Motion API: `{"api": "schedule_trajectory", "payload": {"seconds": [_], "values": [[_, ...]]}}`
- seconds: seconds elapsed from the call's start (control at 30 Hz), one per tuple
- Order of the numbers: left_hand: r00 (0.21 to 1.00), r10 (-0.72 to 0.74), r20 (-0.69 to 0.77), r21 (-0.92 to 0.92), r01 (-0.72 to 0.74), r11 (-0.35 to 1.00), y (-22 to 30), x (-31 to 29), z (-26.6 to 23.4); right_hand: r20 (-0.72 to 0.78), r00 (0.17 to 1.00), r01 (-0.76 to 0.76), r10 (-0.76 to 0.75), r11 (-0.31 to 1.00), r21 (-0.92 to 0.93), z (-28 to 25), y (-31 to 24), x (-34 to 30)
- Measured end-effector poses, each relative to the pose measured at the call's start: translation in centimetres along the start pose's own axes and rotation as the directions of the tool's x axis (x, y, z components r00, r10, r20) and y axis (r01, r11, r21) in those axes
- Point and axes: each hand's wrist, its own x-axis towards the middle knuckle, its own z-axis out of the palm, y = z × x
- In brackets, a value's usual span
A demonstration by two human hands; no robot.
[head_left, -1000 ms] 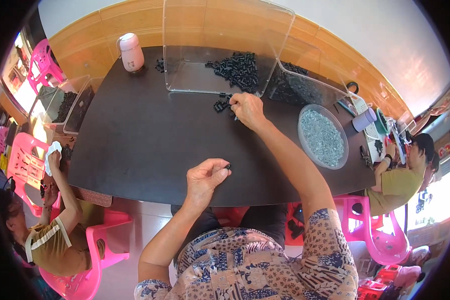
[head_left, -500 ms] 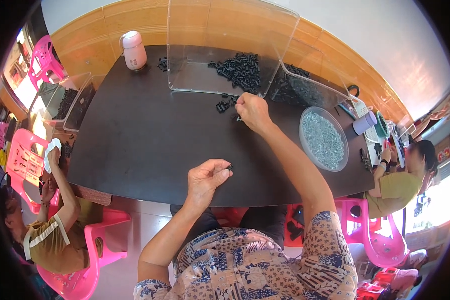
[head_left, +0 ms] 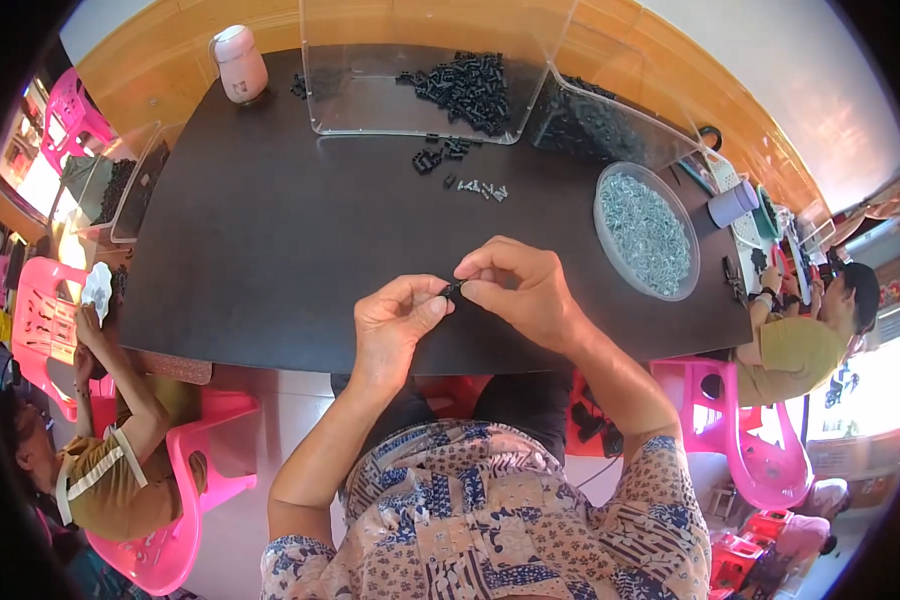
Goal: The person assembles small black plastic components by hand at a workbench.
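Note:
Above the table's near edge, my left hand (head_left: 394, 315) pinches a small black plastic part (head_left: 452, 290) between thumb and fingers. The thumb and forefinger of my right hand (head_left: 522, 292) are closed right at that part; whatever they grip is too small to make out. Farther back on the table lies a little group of small silvery screw-like pieces (head_left: 484, 189). Beyond it, several loose black plastic parts (head_left: 440, 155) sit in front of a clear plastic bin (head_left: 415, 134), which holds a heap of similar black parts (head_left: 468, 92).
At the right stands a round clear tub (head_left: 610, 245) full of small silvery pieces. A second clear bin (head_left: 620, 150) with black parts, a purple cup (head_left: 732, 204) and a pink bottle (head_left: 241, 66) stand around the table (head_left: 240, 230). People sit at both sides.
My right hand has come back from the loose parts to meet my left hand. The silvery pieces it covered now show. The view has shifted, so the table sits higher.

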Motion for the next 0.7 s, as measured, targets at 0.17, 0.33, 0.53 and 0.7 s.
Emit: {"api": "schedule_trajectory", "payload": {"seconds": [0.17,0.33,0.53,0.7], "values": [[1.0,0.021,0.003,0.022,-0.021,1.0,0.1,-0.9,0.4,-0.002,0.999,0.054,-0.054,0.992,-0.11,0.2,-0.6,-0.5],[0.998,0.06,-0.004,0.017,-0.06,0.998,-0.3,-1.5,0.1,0.03,0.922,0.367,-0.386,0.848,-0.382,0.6,-0.4,-0.8],[0.998,0.068,-0.014,0.108,-0.066,0.992,-0.3,-2.1,0.1,0.026,0.959,0.28,-0.284,0.922,-0.268,0.7,-0.6,-1.0],[0.982,0.187,0.002,0.267,-0.181,0.946,-0.4,-2.2,0.3,0.035,0.993,0.119,-0.115,0.984,-0.136,0.5,-0.6,-1.4]]}}
